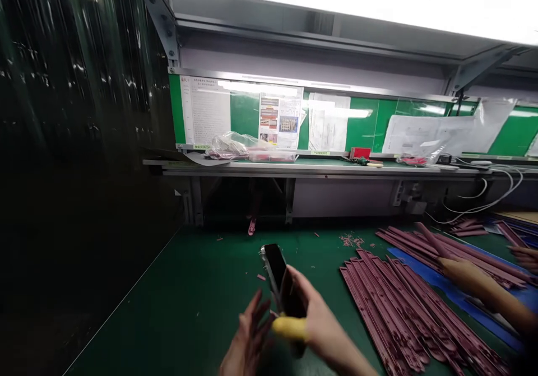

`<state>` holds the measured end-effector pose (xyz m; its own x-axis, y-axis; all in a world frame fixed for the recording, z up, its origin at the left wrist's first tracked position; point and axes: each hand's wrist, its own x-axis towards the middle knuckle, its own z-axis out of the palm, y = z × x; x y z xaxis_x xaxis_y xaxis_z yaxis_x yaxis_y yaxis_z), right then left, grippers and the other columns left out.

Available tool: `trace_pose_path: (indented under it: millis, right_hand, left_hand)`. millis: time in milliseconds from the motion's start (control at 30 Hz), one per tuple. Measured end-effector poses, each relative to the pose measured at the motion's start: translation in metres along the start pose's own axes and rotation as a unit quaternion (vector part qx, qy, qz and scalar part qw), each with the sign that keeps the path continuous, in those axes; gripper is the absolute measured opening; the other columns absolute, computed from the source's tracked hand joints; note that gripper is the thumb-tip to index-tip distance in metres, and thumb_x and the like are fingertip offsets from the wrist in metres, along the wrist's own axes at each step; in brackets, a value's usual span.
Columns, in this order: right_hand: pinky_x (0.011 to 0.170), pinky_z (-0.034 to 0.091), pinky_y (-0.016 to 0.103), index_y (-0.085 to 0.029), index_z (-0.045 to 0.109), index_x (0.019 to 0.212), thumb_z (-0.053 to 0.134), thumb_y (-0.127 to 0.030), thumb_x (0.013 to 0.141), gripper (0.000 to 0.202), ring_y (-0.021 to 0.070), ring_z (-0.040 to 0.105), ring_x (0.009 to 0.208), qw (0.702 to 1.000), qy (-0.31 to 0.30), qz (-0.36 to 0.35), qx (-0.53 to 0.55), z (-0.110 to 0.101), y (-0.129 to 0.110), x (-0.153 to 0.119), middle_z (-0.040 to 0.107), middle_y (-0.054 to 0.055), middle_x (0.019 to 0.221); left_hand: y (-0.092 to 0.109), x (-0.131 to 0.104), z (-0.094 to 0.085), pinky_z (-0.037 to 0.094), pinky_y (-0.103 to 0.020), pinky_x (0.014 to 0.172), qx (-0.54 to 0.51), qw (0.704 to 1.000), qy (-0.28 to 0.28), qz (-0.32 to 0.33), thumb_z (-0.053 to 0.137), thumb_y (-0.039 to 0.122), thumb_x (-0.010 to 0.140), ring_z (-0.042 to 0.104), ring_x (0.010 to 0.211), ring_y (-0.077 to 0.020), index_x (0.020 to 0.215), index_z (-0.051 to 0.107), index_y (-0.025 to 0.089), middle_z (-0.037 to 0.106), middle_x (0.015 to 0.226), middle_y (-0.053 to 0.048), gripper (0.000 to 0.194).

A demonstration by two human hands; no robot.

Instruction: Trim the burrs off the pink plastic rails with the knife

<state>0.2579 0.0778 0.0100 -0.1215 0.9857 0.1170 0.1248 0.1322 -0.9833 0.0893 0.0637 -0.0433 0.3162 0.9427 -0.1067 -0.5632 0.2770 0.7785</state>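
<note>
- Head view, sole view: a phone-like slab (276, 264), dark face and pale edge, is above the green tabletop (176, 297), roughly mid-width in the lower half.
- Orientation of slab: long axis slants from upper left to lower right; the far end points away from the wearer and a little left, the near end toward the right palm. Dark face seen obliquely.
- Right hand (321, 314): clamped around the near part of the slab. One digit wears a yellow covering (290, 328). A dark brown area shows within the grip; cannot tell if it is a flap or a separate item.
- Left hand (246, 337): blurred, fingers extended and parted, just beside the slab's near end. Contact cannot be told.
- Right of the hands, well apart from the slab: maroon strips (403, 303) laid side by side, long axes also running upper left to lower right.
- Beyond them, more strips lie on a blue sheet (449, 289); a co-worker's hand (454, 268) is on one.
- Small pink scraps (351, 241) scattered near the strips' far ends.
- Shelf (311, 166) behind: a clear plastic bag (235, 143) lies toward its left end.
</note>
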Motion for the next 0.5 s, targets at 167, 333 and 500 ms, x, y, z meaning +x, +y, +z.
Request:
trace_pose_path:
  millis: [167,333,500]
  right_hand:
    - [0.092,0.047,0.044,-0.035,0.015,0.147,0.077,-0.03,0.058,0.108,0.0308,0.049,0.113,0.979,0.098,-0.066,-0.167,0.062,0.019,-0.031,0.043,0.009,0.122]
    - [0.094,0.045,0.045,-0.034,0.009,0.147,0.079,-0.033,0.058,0.113,0.0307,0.047,0.112,0.974,0.091,-0.069,-0.196,0.07,0.016,-0.034,0.039,0.008,0.12]
    - [0.093,0.047,0.042,-0.035,0.014,0.145,0.078,-0.032,0.058,0.108,0.0292,0.05,0.11,0.978,0.089,-0.065,-0.179,0.072,0.01,-0.03,0.041,0.007,0.119]
  left_hand:
    - [0.004,-0.008,0.016,0.027,-0.048,0.112,-0.171,0.985,0.002,0.012,0.044,0.051,0.091,0.042,0.131,-0.032,0.131,0.055,0.019,0.056,0.135,-0.012,0.053]
    - [0.016,-0.02,0.013,0.029,-0.049,0.111,-0.174,0.984,0.014,0.016,0.045,0.047,0.092,0.042,0.13,-0.0336,0.135,0.049,0.013,0.053,0.137,-0.016,0.055]
    - [0.018,-0.017,0.011,0.028,-0.047,0.112,-0.177,0.984,0.031,0.015,0.047,0.046,0.091,0.044,0.129,-0.032,0.135,0.05,0.015,0.053,0.137,-0.014,0.054]
